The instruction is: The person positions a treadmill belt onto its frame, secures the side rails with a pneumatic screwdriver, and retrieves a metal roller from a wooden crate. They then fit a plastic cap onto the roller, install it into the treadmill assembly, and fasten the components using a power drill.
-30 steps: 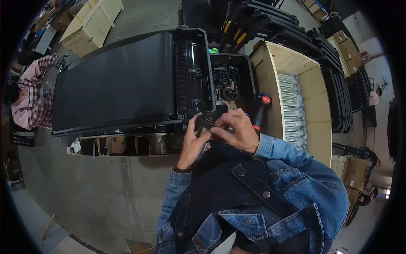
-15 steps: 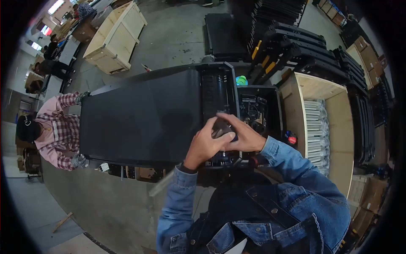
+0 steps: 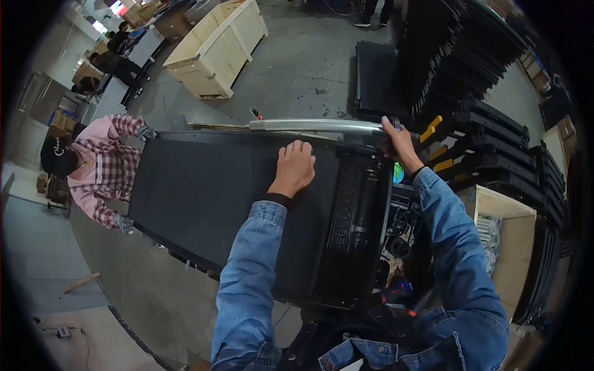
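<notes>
A long black flat machine, like a treadmill deck (image 3: 204,185), lies before me, its roller and inner parts showing at the right end. My right hand (image 3: 399,145) is closed around the right end of a long silver metal tube (image 3: 315,125), which lies level along the deck's far edge. A dark piece under that hand is mostly hidden. My left hand (image 3: 293,168) is at the deck's top surface, its fingers curled down; whatever they may hold is hidden.
A person in a checked shirt (image 3: 105,167) holds the deck's left end with gloved hands. To the right stand a wooden crate of wrapped tubes (image 3: 490,238) and stacked black frames (image 3: 495,133). Another wooden crate (image 3: 216,55) is behind. A power tool (image 3: 396,290) lies near my body.
My hands, together around a dark object before, are now apart. The right has moved away to the far edge with the silver tube; the left is over the deck. The view has shifted.
</notes>
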